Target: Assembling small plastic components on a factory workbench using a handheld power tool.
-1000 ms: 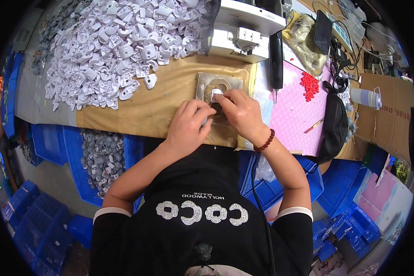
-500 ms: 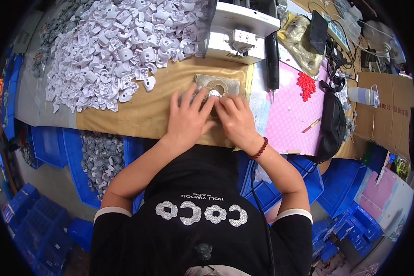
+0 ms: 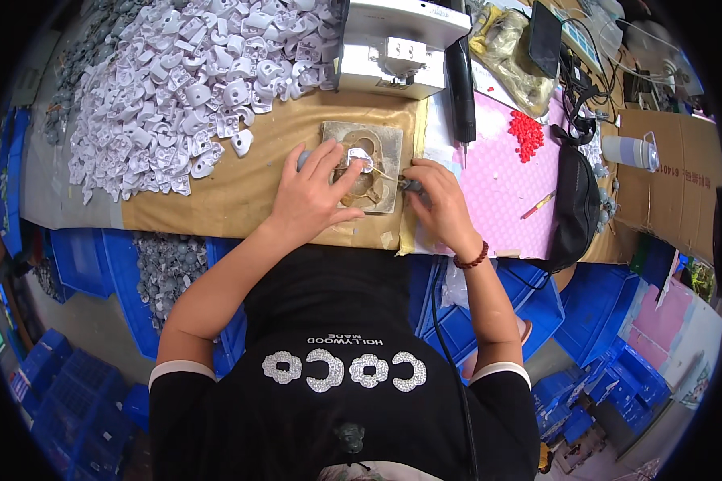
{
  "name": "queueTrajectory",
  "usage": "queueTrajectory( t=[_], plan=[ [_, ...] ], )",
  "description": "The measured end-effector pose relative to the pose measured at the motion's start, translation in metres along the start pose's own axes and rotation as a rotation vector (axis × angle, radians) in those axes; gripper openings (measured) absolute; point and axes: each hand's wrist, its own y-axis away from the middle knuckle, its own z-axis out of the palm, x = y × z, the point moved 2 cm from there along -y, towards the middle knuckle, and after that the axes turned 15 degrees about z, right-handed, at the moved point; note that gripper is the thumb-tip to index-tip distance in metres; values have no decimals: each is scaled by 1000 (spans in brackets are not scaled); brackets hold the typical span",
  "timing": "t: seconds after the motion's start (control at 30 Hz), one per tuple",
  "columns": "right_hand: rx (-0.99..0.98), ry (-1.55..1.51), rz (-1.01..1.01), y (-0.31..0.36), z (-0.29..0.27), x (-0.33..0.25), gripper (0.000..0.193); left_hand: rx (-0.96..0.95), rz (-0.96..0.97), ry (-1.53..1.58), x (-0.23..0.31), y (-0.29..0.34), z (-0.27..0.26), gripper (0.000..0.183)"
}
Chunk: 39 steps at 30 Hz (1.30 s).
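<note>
My left hand (image 3: 311, 191) lies palm down over the left side of a flat metal fixture (image 3: 392, 144) with rounded recesses. Its fingers are spread, the fingertips beside a small white plastic part (image 3: 361, 158) in the fixture. A grey rounded piece (image 3: 303, 159) shows between the outer fingers; whether they grip it is unclear. To the right of the fixture, my right hand (image 3: 443, 202) pinches a small dark grey part (image 3: 412, 186). A thin light strand (image 3: 385, 175) runs between the white part and this grey part.
White plastic parts (image 3: 176, 88) are heaped at the far left. Behind the fixture stands a white machine (image 3: 391, 64); right of it are a black handheld tool (image 3: 460, 96), red bits (image 3: 529, 136), a black pouch (image 3: 575, 208) and a bottle (image 3: 627, 151). Blue bins (image 3: 84, 256) sit below.
My right hand has moved right, away from the fixture, and now shows a grey part in its fingers. My hands are apart, uncovering more of the fixture and the white part.
</note>
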Motion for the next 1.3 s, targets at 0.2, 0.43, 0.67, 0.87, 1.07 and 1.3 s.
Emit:
queueTrajectory(
  t=[0.2, 0.43, 0.67, 0.87, 1.07, 1.3],
  plan=[
    [349, -396, 181, -15, 21, 0, 30, 1, -8, 11, -2, -1, -3, 74],
    [-311, -1602, 476, -44, 16, -22, 41, 23, -3, 35, -4, -4, -6, 67],
    [-414, -651, 351, -66, 7, -41, 44, 117, -9, 22, -9, -8, -1, 30],
    [-212, -115, 149, -72, 4, -61, 41, 167, -29, 25, -7, -10, -2, 22],
    [-197, -56, 230, -67, 11, -62, 24, 52, -134, 114, -10, -26, -9, 16],
    [-191, 15, -113, -67, 5, -58, 19, 166, -55, 119, -14, -18, -5, 12]
  ],
)
